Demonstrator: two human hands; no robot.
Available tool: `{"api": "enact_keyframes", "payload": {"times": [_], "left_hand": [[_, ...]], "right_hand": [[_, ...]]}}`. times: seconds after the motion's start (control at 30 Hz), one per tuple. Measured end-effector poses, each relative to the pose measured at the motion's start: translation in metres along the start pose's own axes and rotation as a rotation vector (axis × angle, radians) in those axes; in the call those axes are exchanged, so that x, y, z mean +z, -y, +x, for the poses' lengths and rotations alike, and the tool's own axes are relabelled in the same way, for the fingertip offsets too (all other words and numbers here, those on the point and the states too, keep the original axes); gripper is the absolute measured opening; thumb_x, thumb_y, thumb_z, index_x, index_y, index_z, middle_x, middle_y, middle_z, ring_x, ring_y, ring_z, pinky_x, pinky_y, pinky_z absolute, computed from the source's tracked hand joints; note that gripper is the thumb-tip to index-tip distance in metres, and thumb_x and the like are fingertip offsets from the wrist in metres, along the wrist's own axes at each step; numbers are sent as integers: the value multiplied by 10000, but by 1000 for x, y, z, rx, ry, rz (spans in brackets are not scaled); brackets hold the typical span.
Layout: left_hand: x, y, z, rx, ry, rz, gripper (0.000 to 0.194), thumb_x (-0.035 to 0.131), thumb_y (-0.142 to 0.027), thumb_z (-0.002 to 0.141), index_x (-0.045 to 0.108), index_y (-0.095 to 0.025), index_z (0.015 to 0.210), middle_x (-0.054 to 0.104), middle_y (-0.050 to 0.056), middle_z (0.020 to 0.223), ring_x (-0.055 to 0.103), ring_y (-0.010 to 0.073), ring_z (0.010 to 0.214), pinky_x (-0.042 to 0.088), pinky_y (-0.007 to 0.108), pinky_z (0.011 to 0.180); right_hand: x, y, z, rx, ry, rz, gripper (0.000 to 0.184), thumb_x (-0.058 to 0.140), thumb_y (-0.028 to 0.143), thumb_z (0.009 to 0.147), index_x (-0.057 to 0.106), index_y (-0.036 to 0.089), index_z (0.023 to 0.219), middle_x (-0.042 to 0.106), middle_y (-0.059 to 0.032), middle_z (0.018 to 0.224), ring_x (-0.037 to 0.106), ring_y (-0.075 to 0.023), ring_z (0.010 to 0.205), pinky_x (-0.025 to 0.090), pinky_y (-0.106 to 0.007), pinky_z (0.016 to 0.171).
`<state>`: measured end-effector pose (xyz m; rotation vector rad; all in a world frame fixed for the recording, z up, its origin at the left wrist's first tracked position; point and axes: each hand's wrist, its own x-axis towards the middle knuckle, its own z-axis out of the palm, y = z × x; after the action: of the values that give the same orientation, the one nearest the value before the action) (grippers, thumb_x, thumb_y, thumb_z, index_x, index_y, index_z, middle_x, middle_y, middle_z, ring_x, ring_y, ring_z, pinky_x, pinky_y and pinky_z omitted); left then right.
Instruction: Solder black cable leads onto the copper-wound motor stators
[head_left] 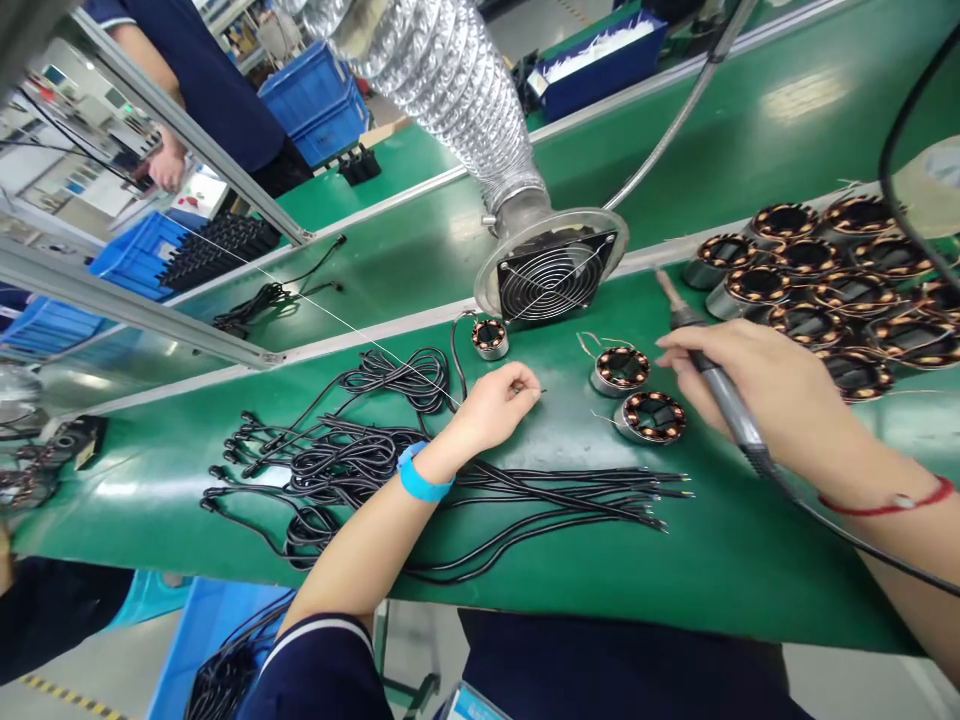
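Note:
My left hand [495, 405] is closed in a pinch on a thin solder wire that runs up and left across the green bench [570, 560]. It wears a blue wristband. My right hand [757, 385] grips a soldering iron [694, 340], its tip pointing up and left toward the fan. Two copper-wound stators [621, 369] [651, 416] lie between my hands. A third stator [490, 337] sits by the fan, joined to a black cable.
A fume-extraction fan [555, 272] on a silver flexible duct stands behind the stators. Several more stators [825, 270] crowd the right. Black cables [352, 450] lie spread at left. Blue crates [319, 100] and another person's arm [161, 150] are beyond the conveyor.

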<state>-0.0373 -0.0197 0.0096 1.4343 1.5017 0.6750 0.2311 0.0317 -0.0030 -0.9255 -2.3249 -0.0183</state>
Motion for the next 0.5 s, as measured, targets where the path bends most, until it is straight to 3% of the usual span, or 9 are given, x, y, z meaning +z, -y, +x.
{"api": "enact_keyframes", "payload": {"times": [0.13,0.2,0.33,0.5], "left_hand": [[15,-3,18,-16,-6,-126,87,592,-84,846,574,-149,790,561,-34,755,497,96,709,398,241,713],[24,-7,25,-17,-30,-186,97,590,-66,840,573,-146,788,568,-32,758,509,94,716,405,239,724],[40,-16,30,14,-30,-229,98,591,-58,843,581,-143,796,587,-32,764,508,86,690,402,230,700],[48,-20,26,58,0,-100,71,606,-92,855,607,-152,816,618,-25,790,510,95,697,395,231,696]], "right_hand": [[5,18,-1,178,93,68,317,549,384,969,559,172,1203,729,-121,1023,703,-274,874,550,-376,745],[11,24,-2,223,120,137,347,555,386,954,543,177,1231,719,-123,1085,706,-289,934,556,-386,757],[23,24,-9,279,68,251,346,567,334,942,534,193,1257,705,-109,1143,703,-280,1006,569,-385,820],[28,18,-17,290,21,298,376,579,326,951,513,199,1298,689,-111,1204,698,-281,1059,580,-398,881]]}}
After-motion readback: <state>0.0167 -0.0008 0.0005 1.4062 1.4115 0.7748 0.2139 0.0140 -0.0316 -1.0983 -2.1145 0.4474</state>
